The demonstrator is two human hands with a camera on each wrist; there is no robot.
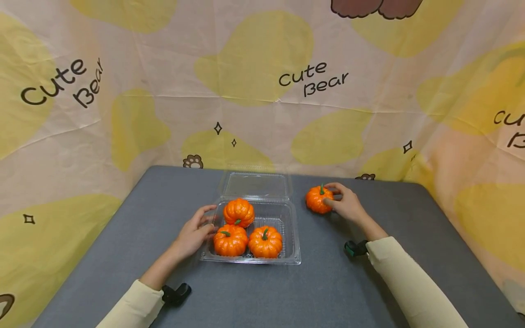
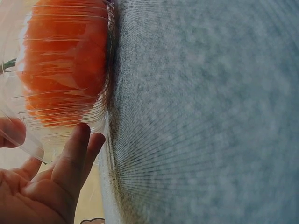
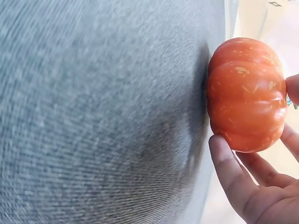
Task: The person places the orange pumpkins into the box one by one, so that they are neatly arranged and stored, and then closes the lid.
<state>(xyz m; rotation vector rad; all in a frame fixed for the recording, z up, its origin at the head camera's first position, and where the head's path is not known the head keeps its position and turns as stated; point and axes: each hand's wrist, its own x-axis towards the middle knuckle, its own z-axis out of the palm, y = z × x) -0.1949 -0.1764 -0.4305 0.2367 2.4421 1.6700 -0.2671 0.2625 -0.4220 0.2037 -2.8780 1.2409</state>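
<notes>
To the right of a clear plastic clamshell box [image 1: 291, 232], my right hand [image 1: 346, 202] holds a small orange toy pumpkin [image 1: 316, 200] with a green stem. Thumb and fingers lie around its side, and in the right wrist view the pumpkin [image 3: 247, 95] is close over the cloth. My left hand [image 1: 194, 232] holds the box by its left rim, thumb over the edge and fingers against the outer wall. Inside the box sit a rear pumpkin [image 1: 239, 212], a front-left pumpkin [image 1: 229, 241] and a front-right pumpkin [image 1: 265, 243]. Ribbed plastic covers one pumpkin [image 2: 65, 60] in the left wrist view.
The box's hinged lid [image 1: 256, 186] lies folded back toward the far table edge. Grey cloth covers the table [image 1: 262, 296]. Behind it hangs a printed curtain [image 1: 254, 68] with yellow patches and lettering. Dark wrist cameras [image 1: 176, 294] are strapped at both sleeves.
</notes>
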